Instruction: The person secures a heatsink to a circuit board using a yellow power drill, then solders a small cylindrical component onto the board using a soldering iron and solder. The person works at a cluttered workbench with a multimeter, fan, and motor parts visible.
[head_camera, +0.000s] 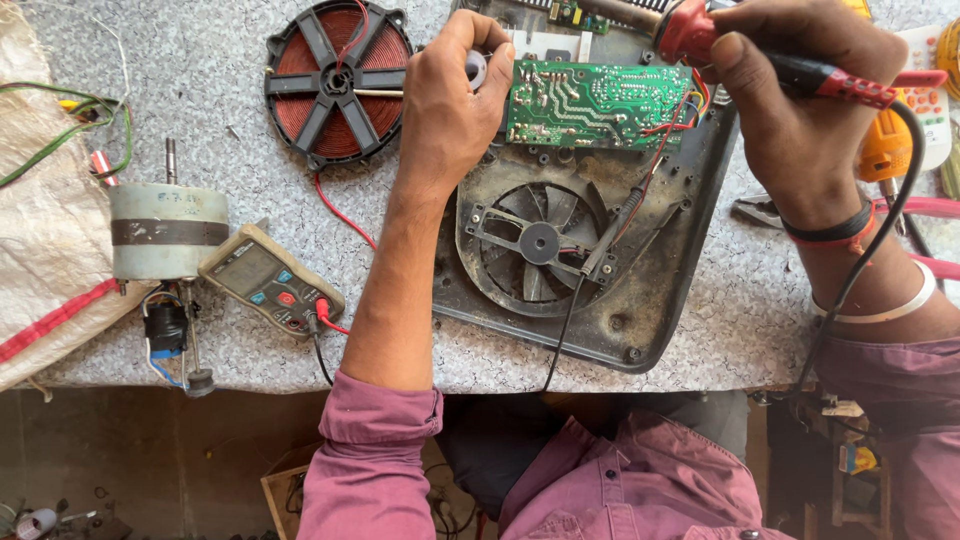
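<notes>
At twelve o'clock on the counter (200, 40), a green circuit board (597, 104) is steadied by the left hand (455, 100) — its grip clamped on the board's left edge. A red-handled soldering iron (800, 70) is clasped in the right hand (800, 110) at one o'clock — a multimeter (270, 282) lies at eight.

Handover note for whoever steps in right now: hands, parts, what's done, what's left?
Left hand: pinches a small grey-white spool at the left edge of the green circuit board.
Right hand: grips the red-and-black soldering iron above the board's right end.
Board sits solder side up in the opened dark plastic appliance base, above the black cooling fan.
Copper coil disc already out, red leads attached.
Grey-green multimeter lies left, one black probe across the fan.
Left, probably: soldering, reassembly.
</notes>
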